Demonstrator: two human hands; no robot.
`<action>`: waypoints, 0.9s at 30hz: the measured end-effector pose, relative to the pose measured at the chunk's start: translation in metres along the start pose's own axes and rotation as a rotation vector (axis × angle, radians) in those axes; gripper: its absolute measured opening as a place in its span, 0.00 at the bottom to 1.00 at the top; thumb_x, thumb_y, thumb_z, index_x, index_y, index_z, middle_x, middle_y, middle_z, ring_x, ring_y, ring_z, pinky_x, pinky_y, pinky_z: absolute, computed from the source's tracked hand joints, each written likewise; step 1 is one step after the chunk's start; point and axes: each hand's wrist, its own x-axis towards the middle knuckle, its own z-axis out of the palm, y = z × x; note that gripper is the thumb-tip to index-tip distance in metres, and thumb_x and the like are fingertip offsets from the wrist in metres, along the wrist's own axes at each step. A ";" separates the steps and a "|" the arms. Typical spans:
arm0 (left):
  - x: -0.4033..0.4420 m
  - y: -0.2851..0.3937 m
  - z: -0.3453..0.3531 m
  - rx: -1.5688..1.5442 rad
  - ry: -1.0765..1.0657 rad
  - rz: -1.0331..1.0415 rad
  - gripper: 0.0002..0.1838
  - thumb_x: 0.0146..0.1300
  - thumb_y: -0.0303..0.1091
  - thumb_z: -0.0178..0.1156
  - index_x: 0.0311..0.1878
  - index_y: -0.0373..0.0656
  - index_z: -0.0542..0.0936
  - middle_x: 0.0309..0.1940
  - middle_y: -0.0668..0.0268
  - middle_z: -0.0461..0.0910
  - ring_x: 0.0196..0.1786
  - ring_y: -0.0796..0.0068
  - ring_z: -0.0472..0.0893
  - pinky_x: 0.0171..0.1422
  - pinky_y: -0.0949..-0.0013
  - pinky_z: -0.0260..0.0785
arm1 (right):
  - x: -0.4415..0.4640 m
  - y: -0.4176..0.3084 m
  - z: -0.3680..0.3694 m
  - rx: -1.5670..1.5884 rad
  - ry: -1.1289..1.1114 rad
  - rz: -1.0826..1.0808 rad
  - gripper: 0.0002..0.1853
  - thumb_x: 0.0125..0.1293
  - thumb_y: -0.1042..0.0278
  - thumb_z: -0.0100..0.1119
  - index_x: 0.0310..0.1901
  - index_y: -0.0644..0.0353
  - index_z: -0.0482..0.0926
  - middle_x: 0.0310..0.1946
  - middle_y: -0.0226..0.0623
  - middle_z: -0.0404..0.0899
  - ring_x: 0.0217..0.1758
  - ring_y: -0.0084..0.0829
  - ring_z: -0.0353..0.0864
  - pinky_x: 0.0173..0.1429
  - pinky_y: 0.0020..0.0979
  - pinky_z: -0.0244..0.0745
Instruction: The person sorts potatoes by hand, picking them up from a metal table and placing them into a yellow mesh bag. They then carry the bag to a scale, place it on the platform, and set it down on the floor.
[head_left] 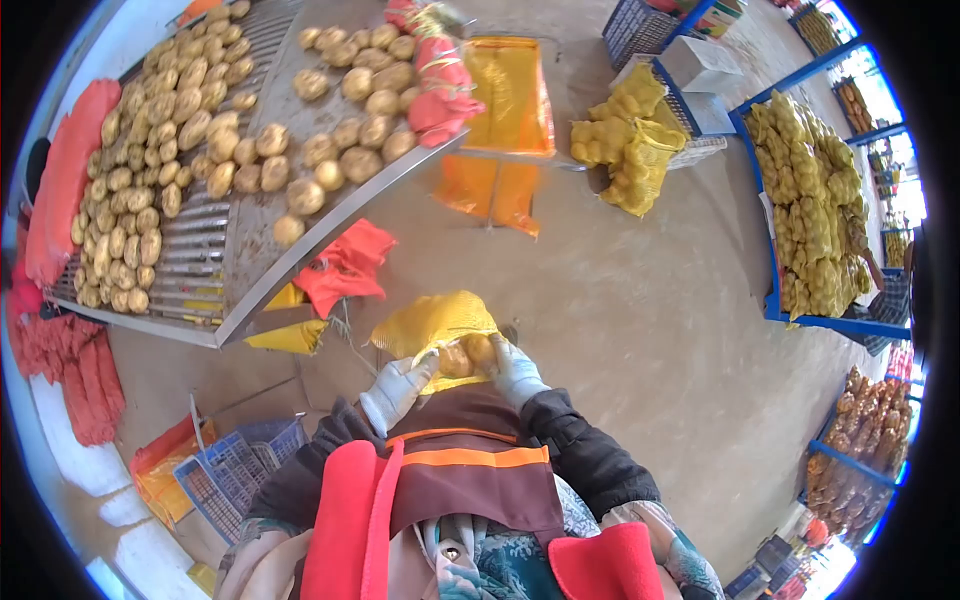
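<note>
Both rims of one yellow mesh bag [440,318], at centre above the concrete floor [640,320], are pinched between closed fingers by the gloved left hand [518,376] and right hand [398,390]; at least two bagged potatoes [455,359] are exposed. At ten o'clock, one metal table [258,238] is crowded with loose potatoes [190,103], too many to count; at two, sacks [805,205] are stacked.

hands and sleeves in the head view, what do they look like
The left hand and right hand wear pale, whitish-grey gloves with a faint bluish tint. Near-black, wrinkled sleeves cover the forearms: left sleeve, right sleeve. Higher up, patterned fabric in pinkish beige and teal shows. Any glove markings are too small to tell.
</note>
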 end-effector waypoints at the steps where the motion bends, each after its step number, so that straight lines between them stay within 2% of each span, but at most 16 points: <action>1: 0.004 0.008 0.016 0.009 0.005 -0.026 0.23 0.71 0.53 0.51 0.26 0.44 0.74 0.15 0.73 0.68 0.16 0.84 0.64 0.22 0.75 0.56 | -0.001 0.006 -0.014 0.013 0.020 -0.001 0.29 0.65 0.62 0.56 0.65 0.62 0.63 0.59 0.55 0.71 0.62 0.53 0.70 0.65 0.41 0.67; 4: 0.016 0.029 0.059 0.088 -0.007 0.066 0.23 0.71 0.53 0.51 0.27 0.44 0.73 0.15 0.74 0.67 0.17 0.84 0.63 0.22 0.76 0.55 | -0.004 0.036 -0.058 0.028 0.083 0.039 0.28 0.65 0.62 0.57 0.65 0.60 0.65 0.59 0.56 0.70 0.62 0.52 0.70 0.64 0.41 0.67; 5: 0.020 0.036 0.072 0.107 -0.020 0.127 0.23 0.71 0.52 0.51 0.27 0.44 0.73 0.15 0.74 0.66 0.17 0.84 0.63 0.22 0.76 0.55 | -0.005 0.049 -0.073 0.150 0.093 0.121 0.26 0.65 0.62 0.56 0.63 0.60 0.66 0.55 0.54 0.73 0.59 0.52 0.73 0.62 0.41 0.69; 7: 0.024 0.060 0.096 0.130 -0.082 0.037 0.22 0.72 0.52 0.51 0.27 0.45 0.73 0.14 0.74 0.65 0.17 0.84 0.62 0.22 0.76 0.55 | -0.009 0.076 -0.096 0.396 0.102 0.279 0.21 0.66 0.62 0.56 0.58 0.59 0.69 0.47 0.50 0.80 0.51 0.52 0.79 0.57 0.41 0.72; 8: 0.027 0.068 0.109 0.188 -0.107 0.046 0.22 0.71 0.51 0.51 0.27 0.45 0.73 0.14 0.74 0.65 0.17 0.84 0.62 0.22 0.76 0.54 | -0.009 0.088 -0.096 0.422 0.321 0.355 0.18 0.66 0.62 0.56 0.54 0.59 0.71 0.40 0.48 0.82 0.45 0.49 0.82 0.51 0.41 0.76; 11: 0.039 0.097 0.145 0.245 -0.194 0.046 0.21 0.71 0.51 0.51 0.28 0.46 0.73 0.14 0.75 0.65 0.17 0.85 0.61 0.22 0.76 0.53 | -0.015 0.103 -0.145 0.345 0.352 0.562 0.19 0.64 0.59 0.58 0.52 0.59 0.71 0.43 0.52 0.81 0.48 0.49 0.81 0.53 0.41 0.75; 12: 0.043 0.105 0.156 0.219 -0.241 0.020 0.20 0.71 0.51 0.52 0.29 0.46 0.74 0.14 0.75 0.65 0.17 0.85 0.61 0.22 0.75 0.53 | -0.024 0.111 -0.159 0.110 0.383 0.497 0.21 0.65 0.54 0.56 0.53 0.59 0.72 0.47 0.54 0.78 0.50 0.50 0.79 0.56 0.41 0.74; 13: 0.050 0.111 0.166 0.242 -0.263 0.021 0.20 0.71 0.51 0.52 0.29 0.46 0.74 0.14 0.75 0.65 0.17 0.85 0.61 0.22 0.75 0.53 | -0.032 0.119 -0.173 0.125 0.403 0.517 0.21 0.65 0.54 0.56 0.53 0.59 0.72 0.47 0.54 0.78 0.50 0.50 0.79 0.56 0.41 0.74; 15: 0.067 0.124 0.187 0.194 -0.341 0.023 0.20 0.71 0.50 0.52 0.30 0.45 0.74 0.16 0.75 0.66 0.18 0.85 0.62 0.22 0.75 0.53 | -0.043 0.142 -0.203 0.040 0.252 0.688 0.21 0.66 0.51 0.54 0.56 0.54 0.74 0.50 0.51 0.76 0.52 0.52 0.77 0.57 0.42 0.72; 16: 0.076 0.132 0.197 0.210 -0.364 0.023 0.20 0.71 0.50 0.52 0.30 0.45 0.74 0.16 0.75 0.66 0.18 0.85 0.62 0.22 0.75 0.53 | -0.044 0.163 -0.205 0.065 0.207 0.607 0.24 0.68 0.45 0.49 0.56 0.54 0.76 0.47 0.46 0.79 0.48 0.45 0.81 0.50 0.41 0.77; 17: 0.086 0.140 0.207 0.229 -0.412 0.046 0.19 0.71 0.50 0.52 0.31 0.45 0.74 0.16 0.75 0.66 0.18 0.85 0.62 0.22 0.75 0.54 | -0.046 0.181 -0.205 0.073 0.224 0.626 0.24 0.68 0.45 0.49 0.56 0.54 0.76 0.47 0.46 0.79 0.48 0.45 0.81 0.50 0.41 0.77; 19: 0.107 0.157 0.228 0.255 -0.479 0.059 0.18 0.71 0.49 0.52 0.32 0.44 0.75 0.17 0.74 0.66 0.18 0.85 0.62 0.22 0.75 0.54 | -0.055 0.185 -0.227 1.097 0.080 0.664 0.28 0.70 0.40 0.43 0.56 0.55 0.76 0.41 0.40 0.81 0.39 0.35 0.83 0.39 0.36 0.81; 20: 0.119 0.165 0.239 0.245 -0.497 0.064 0.18 0.71 0.49 0.52 0.33 0.44 0.75 0.17 0.75 0.67 0.19 0.85 0.62 0.23 0.76 0.54 | -0.053 0.196 -0.223 1.176 0.207 0.595 0.34 0.67 0.31 0.40 0.54 0.55 0.76 0.36 0.34 0.81 0.31 0.26 0.81 0.31 0.28 0.79; 21: 0.130 0.174 0.251 0.230 -0.512 0.069 0.18 0.71 0.48 0.52 0.33 0.44 0.75 0.18 0.75 0.67 0.19 0.85 0.62 0.23 0.76 0.54 | -0.054 0.199 -0.231 1.180 0.224 0.606 0.34 0.67 0.31 0.40 0.54 0.55 0.76 0.36 0.34 0.81 0.31 0.26 0.81 0.31 0.28 0.79; 24: 0.165 0.214 0.287 0.326 -0.586 -0.013 0.17 0.72 0.48 0.52 0.35 0.43 0.76 0.20 0.75 0.68 0.20 0.85 0.62 0.24 0.77 0.54 | -0.044 0.211 -0.269 1.514 0.183 0.440 0.43 0.52 0.18 0.49 0.53 0.52 0.75 0.32 0.28 0.76 0.25 0.22 0.70 0.28 0.23 0.66; 27: 0.214 0.237 0.323 0.317 -0.630 -0.059 0.19 0.72 0.49 0.50 0.37 0.42 0.79 0.18 0.75 0.69 0.20 0.85 0.64 0.24 0.77 0.56 | -0.031 0.234 -0.308 1.469 0.201 0.442 0.42 0.53 0.18 0.49 0.50 0.53 0.76 0.31 0.27 0.75 0.25 0.20 0.67 0.28 0.22 0.63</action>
